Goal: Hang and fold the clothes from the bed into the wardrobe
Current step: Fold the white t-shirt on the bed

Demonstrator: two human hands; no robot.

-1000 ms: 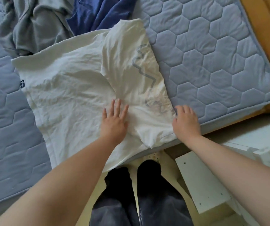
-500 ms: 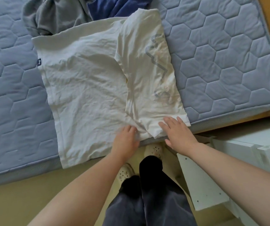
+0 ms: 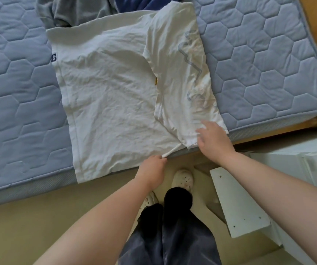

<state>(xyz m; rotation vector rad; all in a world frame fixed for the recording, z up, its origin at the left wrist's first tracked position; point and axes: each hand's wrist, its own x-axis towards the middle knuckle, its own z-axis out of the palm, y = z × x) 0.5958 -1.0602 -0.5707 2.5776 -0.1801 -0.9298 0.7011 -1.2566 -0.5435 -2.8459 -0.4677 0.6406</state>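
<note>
**Shirt on bed edge, left hand pinching hem**

Shirt [image 3: 111, 92]: white, creased, spread flat on the bed [image 3: 259, 64]. Its right part is folded over onto the body, forming a flap [image 3: 182, 64] with a grey wavy print faintly showing. A small dark label sits on the shirt's far-left edge, well away from both hands. The shirt's near-left corner hangs over the mattress edge, to the left of the left hand.

Left hand [image 3: 152, 171]: clenched in a pinch on a thin strip of the shirt's hem, at the mattress edge. The strip runs taut from the fingertips up and right to the bottom of the flap. The hand itself is off the bed, over the floor [image 3: 29, 226].

Right hand [image 3: 215, 138]: released, fingers spread and slightly blurred, palm down at the near-right corner of the flap. Cannot tell whether it touches the cloth or sits just above it. It lies up and right of the left hand, near it but apart.

Beyond both hands, at the far side of the shirt: a grey garment [image 3: 73, 10] and a blue garment [image 3: 142, 2], bunched, both touching or just under the shirt's far edge.

Below the hands: the person's dark trousers and pale perforated shoes [image 3: 182, 178] on the floor. Right of the right forearm: a white panel [image 3: 238, 203] with small holes, leaning by white furniture.
</note>
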